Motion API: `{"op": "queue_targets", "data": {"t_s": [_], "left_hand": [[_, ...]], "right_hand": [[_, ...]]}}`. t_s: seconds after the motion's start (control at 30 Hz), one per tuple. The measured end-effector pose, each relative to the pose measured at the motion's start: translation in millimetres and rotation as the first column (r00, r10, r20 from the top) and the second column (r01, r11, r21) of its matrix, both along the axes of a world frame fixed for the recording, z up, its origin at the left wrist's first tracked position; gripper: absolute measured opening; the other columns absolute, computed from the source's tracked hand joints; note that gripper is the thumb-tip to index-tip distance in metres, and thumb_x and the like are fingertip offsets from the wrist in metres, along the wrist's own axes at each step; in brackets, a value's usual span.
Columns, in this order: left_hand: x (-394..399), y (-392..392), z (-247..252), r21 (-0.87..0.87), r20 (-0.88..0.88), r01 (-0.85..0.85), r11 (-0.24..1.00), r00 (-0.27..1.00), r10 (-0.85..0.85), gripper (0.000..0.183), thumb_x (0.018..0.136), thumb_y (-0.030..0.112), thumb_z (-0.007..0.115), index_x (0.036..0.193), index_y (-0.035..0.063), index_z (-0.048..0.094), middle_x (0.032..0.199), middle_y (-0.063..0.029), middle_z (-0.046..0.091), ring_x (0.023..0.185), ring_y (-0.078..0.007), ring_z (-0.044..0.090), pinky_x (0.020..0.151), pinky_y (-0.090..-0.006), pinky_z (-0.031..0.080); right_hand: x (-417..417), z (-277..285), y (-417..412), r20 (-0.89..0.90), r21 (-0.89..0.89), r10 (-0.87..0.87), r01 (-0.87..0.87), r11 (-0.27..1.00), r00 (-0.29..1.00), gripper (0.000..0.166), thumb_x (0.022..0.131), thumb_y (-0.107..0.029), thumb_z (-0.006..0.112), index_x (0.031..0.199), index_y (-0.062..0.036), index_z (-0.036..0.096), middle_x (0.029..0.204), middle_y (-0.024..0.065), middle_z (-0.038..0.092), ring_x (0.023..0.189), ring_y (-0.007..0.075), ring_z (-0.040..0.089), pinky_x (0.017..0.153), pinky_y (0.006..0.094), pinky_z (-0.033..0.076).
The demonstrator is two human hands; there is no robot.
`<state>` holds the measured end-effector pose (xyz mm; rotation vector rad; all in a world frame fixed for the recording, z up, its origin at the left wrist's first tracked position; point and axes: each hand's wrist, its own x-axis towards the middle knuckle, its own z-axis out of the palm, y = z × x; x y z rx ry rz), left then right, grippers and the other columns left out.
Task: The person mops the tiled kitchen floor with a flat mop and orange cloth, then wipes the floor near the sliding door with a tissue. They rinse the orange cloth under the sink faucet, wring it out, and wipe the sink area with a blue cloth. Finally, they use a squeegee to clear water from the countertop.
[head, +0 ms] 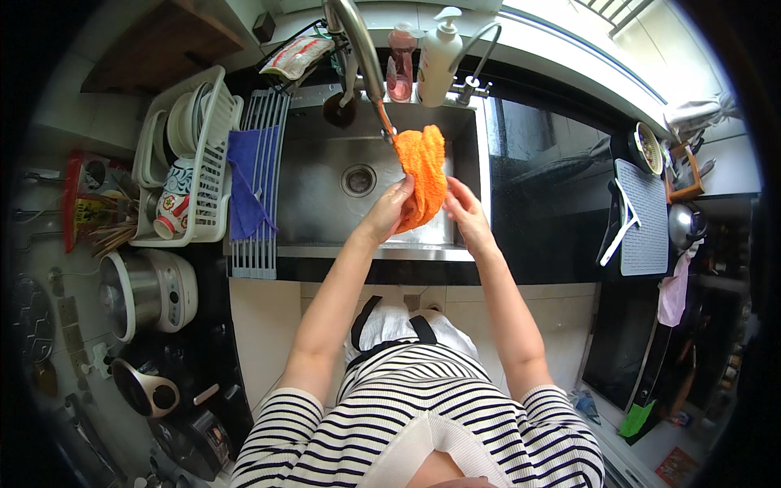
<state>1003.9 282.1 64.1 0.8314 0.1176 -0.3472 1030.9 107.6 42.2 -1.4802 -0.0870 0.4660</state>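
Observation:
An orange terry cloth [422, 177] is bunched up over the stainless steel sink [317, 201], just below the mouth of the metal faucet [360, 46]. My left hand [389, 210] grips the cloth along its left side, thumb on top. On the other side, my right hand [467, 210] is at the cloth's right edge with fingers spread and slightly curled; it does not appear to grip it. Whether water is running cannot be made out. Left of the cloth, the round drain [358, 180] is visible in the sink floor.
A roll-up drying rack [261, 259] carrying a purple cloth [249, 183] spans the sink's left end. Beside it stands a white dish rack [204, 207] with bowls and mugs. Behind the sink are a pump bottle [438, 61] and a pink bottle [400, 67]. A grey mat [647, 226] lies far right.

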Motion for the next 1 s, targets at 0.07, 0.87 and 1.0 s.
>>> {"op": "queue_targets", "data": {"t_s": [0.07,0.87,1.0], "left_hand": [[-5.3,-5.9,5.7,0.217,0.026,0.168,0.962,0.984,-0.178,0.047,0.093,0.04,0.036,0.12,0.0013,0.044,0.116,-0.0069,0.051,0.106,-0.0129,0.049,0.092,-0.0293,0.038],[-101.3,-98.3,67.3,0.293,0.209,-0.027,0.956,0.977,-0.037,0.058,0.089,0.051,0.034,0.129,0.0091,0.039,0.129,-0.0013,0.045,0.118,-0.0146,0.04,0.099,-0.0361,0.027],[-116.9,-83.6,79.5,0.067,0.285,-0.074,0.995,0.957,0.052,0.05,0.092,0.043,0.033,0.129,0.0096,0.038,0.131,-0.0005,0.043,0.121,-0.0154,0.037,0.101,-0.0366,0.025]], "right_hand": [[-3.4,-6.1,-14.9,0.199,-0.071,0.174,-0.163,0.984,0.965,0.047,0.084,-0.017,0.057,0.128,-0.0072,0.042,0.12,0.0057,0.046,0.113,0.0171,0.043,0.092,0.0294,0.036],[-53.0,130.6,-141.3,0.281,-0.12,0.201,-0.173,0.978,0.938,0.029,0.088,-0.023,0.053,0.104,0.0008,0.06,0.09,0.0051,0.061,0.083,0.0096,0.056,0.073,0.0253,0.045],[-58.8,139.0,-161.9,0.049,0.316,0.036,-0.05,0.947,0.998,0.034,0.085,-0.022,0.059,0.11,0.0018,0.056,0.101,0.0064,0.06,0.092,0.0124,0.055,0.084,0.0271,0.042]]}}
